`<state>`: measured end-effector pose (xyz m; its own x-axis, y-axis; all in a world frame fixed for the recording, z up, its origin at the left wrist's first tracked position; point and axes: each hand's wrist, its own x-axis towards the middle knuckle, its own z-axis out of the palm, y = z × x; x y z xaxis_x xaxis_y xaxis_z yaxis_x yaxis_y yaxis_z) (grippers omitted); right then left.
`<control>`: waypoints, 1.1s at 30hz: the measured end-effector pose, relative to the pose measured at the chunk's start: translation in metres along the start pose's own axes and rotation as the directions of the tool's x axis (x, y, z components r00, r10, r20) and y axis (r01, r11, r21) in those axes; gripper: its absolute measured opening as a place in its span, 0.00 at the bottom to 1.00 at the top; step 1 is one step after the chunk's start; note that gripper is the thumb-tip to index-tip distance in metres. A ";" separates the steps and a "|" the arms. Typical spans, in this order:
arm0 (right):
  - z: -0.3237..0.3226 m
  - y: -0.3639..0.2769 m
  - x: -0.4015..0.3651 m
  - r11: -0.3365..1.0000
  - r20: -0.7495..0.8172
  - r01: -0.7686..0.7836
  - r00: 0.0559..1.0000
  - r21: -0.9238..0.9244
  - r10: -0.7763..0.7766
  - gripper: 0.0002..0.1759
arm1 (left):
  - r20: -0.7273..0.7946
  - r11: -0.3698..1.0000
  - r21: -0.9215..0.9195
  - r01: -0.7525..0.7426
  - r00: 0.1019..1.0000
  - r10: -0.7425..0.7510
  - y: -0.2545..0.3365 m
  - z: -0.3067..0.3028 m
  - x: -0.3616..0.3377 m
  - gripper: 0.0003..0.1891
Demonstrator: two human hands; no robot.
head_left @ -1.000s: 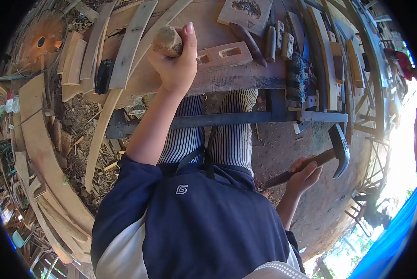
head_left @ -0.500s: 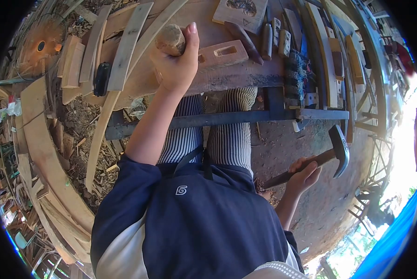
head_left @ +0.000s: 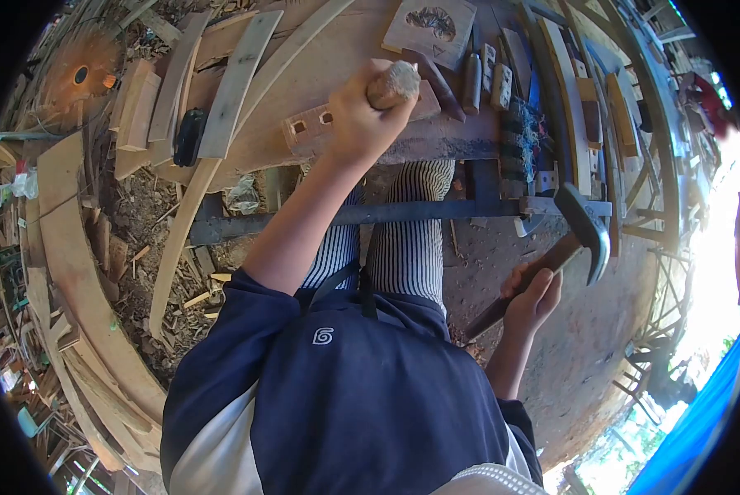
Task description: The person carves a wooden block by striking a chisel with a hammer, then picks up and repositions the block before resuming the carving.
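My left hand (head_left: pixel 360 120) is closed around a thick wooden tool handle (head_left: pixel 395 86), like a chisel's, with its battered round end facing me. Whatever lies below the fist is hidden. Beneath and behind this hand, a wooden block (head_left: pixel 304 142) with rectangular mortises lies on the bench. Low on the right, my right hand (head_left: pixel 532 299) grips a hammer (head_left: pixel 586 235) by its dark wooden shaft. The hammer's metal head points up and to the right, away from the block.
Behind the block are a carved wooden board (head_left: pixel 400 35), a dark tapered wood piece (head_left: pixel 438 89) and several tool handles (head_left: pixel 472 85). Long planks (head_left: pixel 240 82) and a black object (head_left: pixel 189 137) lie left. A dark bar (head_left: pixel 320 216) crosses my knees. A fan (head_left: pixel 80 76) stands far left.
My left hand has moved right with the handle, uncovering the block's left mortises. The hammer in my right hand has shifted up and slightly left.
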<state>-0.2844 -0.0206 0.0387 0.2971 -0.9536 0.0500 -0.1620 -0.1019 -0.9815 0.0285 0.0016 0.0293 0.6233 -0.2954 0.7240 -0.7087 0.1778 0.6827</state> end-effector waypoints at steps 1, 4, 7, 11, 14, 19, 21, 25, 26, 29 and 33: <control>0.007 -0.014 0.002 0.998 0.001 0.049 0.999 0.032 -0.049 0.24 | -0.004 0.999 0.011 -0.031 1.000 0.031 0.001 -0.001 -0.002 0.09; 0.020 -0.056 0.004 0.943 0.034 0.221 0.971 0.248 -0.237 0.28 | 0.001 0.997 -0.056 -0.050 0.999 0.050 -0.001 0.000 -0.008 0.09; 0.041 -0.080 0.006 0.790 0.031 0.393 0.887 0.471 -0.460 0.29 | 0.036 0.996 -0.042 -0.074 0.996 0.076 0.004 -0.002 -0.010 0.09; 0.063 -0.023 0.022 0.570 0.379 0.635 0.770 -0.521 -0.512 0.18 | 0.006 0.993 -0.070 -0.095 0.995 0.096 0.004 -0.001 -0.012 0.10; 0.077 -0.053 0.019 0.852 0.375 0.313 0.915 -0.419 -0.152 0.14 | 0.010 0.996 -0.067 -0.052 0.999 0.053 -0.002 -0.001 -0.016 0.11; 0.054 -0.081 0.015 0.889 0.281 0.344 0.923 -0.303 -0.262 0.22 | -0.061 0.987 -0.041 -0.153 0.987 0.151 -0.003 0.003 -0.024 0.12; 0.051 -0.091 0.010 0.881 0.218 0.393 0.914 -0.265 -0.342 0.26 | 0.042 0.975 -0.011 -0.224 0.974 0.224 -0.005 0.002 -0.029 0.10; 0.040 -0.091 0.005 0.898 0.148 0.396 0.916 -0.194 -0.372 0.27 | 0.138 0.927 0.016 -0.375 0.919 0.369 -0.005 0.011 -0.059 0.10; 0.039 -0.090 0.004 0.904 0.126 0.372 0.927 -0.209 -0.353 0.27 | 0.147 0.896 0.047 -0.441 0.890 0.431 -0.006 0.014 -0.067 0.09; 0.038 -0.085 -0.002 0.919 0.074 0.325 0.946 -0.225 -0.316 0.26 | 0.175 0.860 0.055 -0.508 0.853 0.492 -0.016 0.021 -0.080 0.09; 0.028 -0.080 -0.006 0.951 0.070 0.238 0.971 -0.196 -0.229 0.28 | 0.253 0.805 0.060 -0.590 0.790 0.559 -0.040 0.018 -0.091 0.09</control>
<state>-0.2472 0.0011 0.1115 0.3918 -0.8825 0.2601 -0.2678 -0.3799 -0.8854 -0.0063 0.0042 -0.0657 0.0123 -0.3715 0.9284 -0.9582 0.2609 0.1171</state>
